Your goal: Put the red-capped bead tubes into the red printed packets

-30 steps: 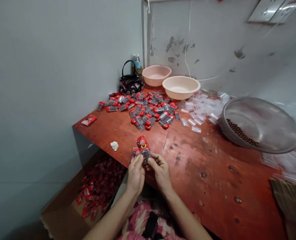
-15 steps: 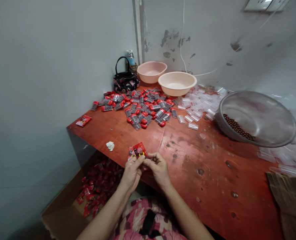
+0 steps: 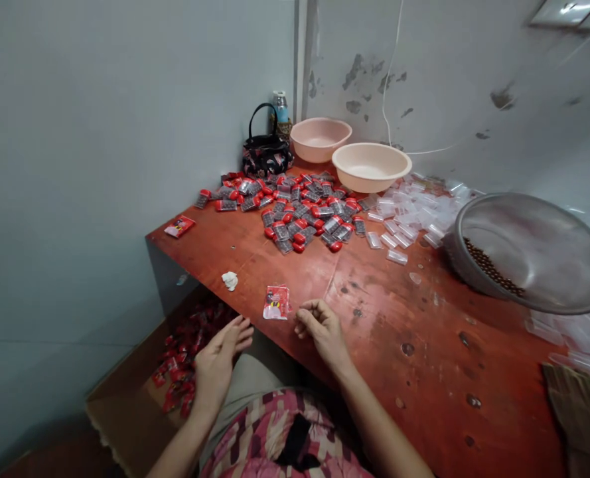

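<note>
Evidently, the small red printed flat packet (image 3: pixel 276 303) lay on the reddish-brown wooden table (image 3: pixel 374 405) near its front edge, probably because that spot was handy to both hands. The right hand (image 3: pixel 322 332) rested just beside it, fingers curled and thumb near the forefinger; whether anything was pinched there, I cannot tell. The left hand (image 3: pixel 222 355) hung off the table's edge, fingers extended loosely, gripping nothing visible. Below and beyond it, the brown cardboard box (image 3: pixel 120 411) held many red packets (image 3: pixel 175 372), its low place beside the table presumably keeping them within reach. Farther back, the clear, red-capped plastic cases (image 3: pixel 304 209) were heaped beside the clear plastic sleeves (image 3: pixel 401 222), apparently grouped by kind. The wide grey metal bowl (image 3: pixel 563 245) seemed tilted, which would explain why the small round brown balls (image 3: pixel 488 269) had gathered along one side.
</note>
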### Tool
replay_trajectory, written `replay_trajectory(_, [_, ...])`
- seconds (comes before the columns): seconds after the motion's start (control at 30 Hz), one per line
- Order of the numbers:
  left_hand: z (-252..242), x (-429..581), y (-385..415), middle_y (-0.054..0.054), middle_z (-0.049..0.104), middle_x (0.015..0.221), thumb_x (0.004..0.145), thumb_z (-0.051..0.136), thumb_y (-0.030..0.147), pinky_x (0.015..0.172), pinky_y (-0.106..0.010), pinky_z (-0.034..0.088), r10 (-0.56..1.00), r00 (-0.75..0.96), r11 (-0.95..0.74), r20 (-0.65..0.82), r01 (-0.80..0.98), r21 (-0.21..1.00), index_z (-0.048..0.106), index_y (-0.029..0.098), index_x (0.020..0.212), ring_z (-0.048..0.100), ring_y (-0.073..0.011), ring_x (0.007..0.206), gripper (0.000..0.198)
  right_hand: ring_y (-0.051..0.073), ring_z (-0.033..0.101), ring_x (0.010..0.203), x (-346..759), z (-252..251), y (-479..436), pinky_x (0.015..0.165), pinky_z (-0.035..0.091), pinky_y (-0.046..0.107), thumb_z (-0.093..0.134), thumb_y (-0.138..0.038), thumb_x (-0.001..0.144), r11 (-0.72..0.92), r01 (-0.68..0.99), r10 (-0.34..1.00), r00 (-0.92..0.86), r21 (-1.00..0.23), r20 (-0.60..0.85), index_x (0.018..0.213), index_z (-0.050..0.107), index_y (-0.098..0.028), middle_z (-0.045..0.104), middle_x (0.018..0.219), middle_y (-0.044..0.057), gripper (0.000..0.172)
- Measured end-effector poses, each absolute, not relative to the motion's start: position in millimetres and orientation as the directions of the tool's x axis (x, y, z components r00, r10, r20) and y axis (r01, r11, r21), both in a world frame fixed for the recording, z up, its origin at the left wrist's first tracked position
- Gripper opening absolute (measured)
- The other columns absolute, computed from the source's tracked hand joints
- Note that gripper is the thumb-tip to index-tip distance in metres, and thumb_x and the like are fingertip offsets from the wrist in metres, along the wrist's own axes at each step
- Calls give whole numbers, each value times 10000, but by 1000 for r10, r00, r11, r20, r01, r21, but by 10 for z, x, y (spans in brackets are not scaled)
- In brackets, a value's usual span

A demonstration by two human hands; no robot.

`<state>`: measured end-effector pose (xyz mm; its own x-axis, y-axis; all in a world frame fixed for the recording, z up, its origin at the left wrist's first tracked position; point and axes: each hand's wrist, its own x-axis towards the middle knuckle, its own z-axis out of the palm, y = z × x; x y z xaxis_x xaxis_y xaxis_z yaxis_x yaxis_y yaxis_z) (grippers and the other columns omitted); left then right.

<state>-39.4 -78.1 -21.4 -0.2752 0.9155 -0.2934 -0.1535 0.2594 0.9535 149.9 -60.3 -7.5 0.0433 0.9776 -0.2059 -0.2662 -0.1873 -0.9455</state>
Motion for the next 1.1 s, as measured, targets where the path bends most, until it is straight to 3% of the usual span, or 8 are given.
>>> replay_trajectory(0.1, [-211, -231, -492, -61, 565, 1174, 620, 683, 281, 1019, -401, 227, 990, -114, -52, 80, 234, 971, 637, 248, 989, 412, -255, 1168, 373, 87, 523, 467, 1487, -60, -607, 439, 401, 189, 564, -336, 752, -168, -204, 983, 40, -965, -179, 757, 522, -169, 556, 570, -38, 172])
replay_trajectory(0.2, [-289, -123, -239, -50, 560, 1172, 617, 685, 250, 1035, -464, 85, 978, 6, -195, 211, 406, 893, 655, 284, 942, 334, -274, 1218, 328, 92, 517, 469, 1468, -47, -631, 441, 396, 192, 556, -345, 760, -164, -141, 985, 26, -976, -169, 764, 527, -167, 541, 556, -39, 181])
replay_trajectory(0.53, [-411, -40, -227, -44, 631, 1062, 692, 599, 203, 1025, -475, 48, 961, -78, -223, 266, 352, 909, 670, 298, 884, 400, -257, 1174, 226, 121, 547, 633, 1413, -129, -425, 604, 430, 235, 530, -320, 771, -33, 123, 996, 81, -992, -23, 780, 563, -174, 589, 700, -8, 150])
replay_trajectory(0.67, [-317, -3, -287, -50, 616, 1091, 715, 568, 201, 1031, -436, 102, 946, -75, -281, 315, 298, 912, 681, 275, 860, 398, -237, 1177, 198, 137, 569, 757, 1312, -143, -289, 709, 438, 264, 611, -303, 705, -42, 21, 992, 122, -999, -39, 933, 538, -184, 607, 819, 9, 267])
replay_trajectory(0.83, [-92, 24, -355, -44, 603, 1115, 610, 676, 221, 971, -357, 282, 985, -145, -87, 91, 34, 996, 660, 264, 944, 462, -259, 1113, 337, 90, 528, 558, 1319, -61, -180, 577, 424, 212, 623, -237, 679, -81, -247, 992, 72, -966, -101, 936, 514, -193, 538, 617, -61, 283])
replay_trajectory(0.93, [-51, 7, -322, -35, 679, 848, 553, 715, 257, 752, -289, 446, 985, -89, 142, -151, -92, 986, 676, 219, 872, 593, -252, 862, 324, 76, 504, 500, 1375, 17, -135, 518, 403, 192, 652, -219, 638, -129, -286, 992, -29, -950, -126, 908, 525, -188, 530, 588, -71, 299])
replay_trajectory(1.03, [-97, 11, -271, 5, 610, 544, 542, 710, 312, 549, -246, 454, 961, 46, 276, -272, -146, 950, 653, 170, 585, 586, -207, 621, 159, 85, 508, 487, 1473, 57, -61, 493, 400, 197, 662, -243, 624, -159, -146, 979, -149, -976, -137, 870, 548, -178, 553, 588, -60, 278])
replay_trajectory(1.1, [-141, 22, -251, 21, 557, 468, 516, 722, 310, 487, -230, 434, 949, 24, 313, -314, -180, 933, 602, 161, 479, 555, -177, 545, 194, 104, 533, 524, 1601, 77, 51, 513, 411, 213, 619, -282, 678, -78, 89, 987, -137, -993, -89, 825, 571, -172, 581, 617, -33, 190])
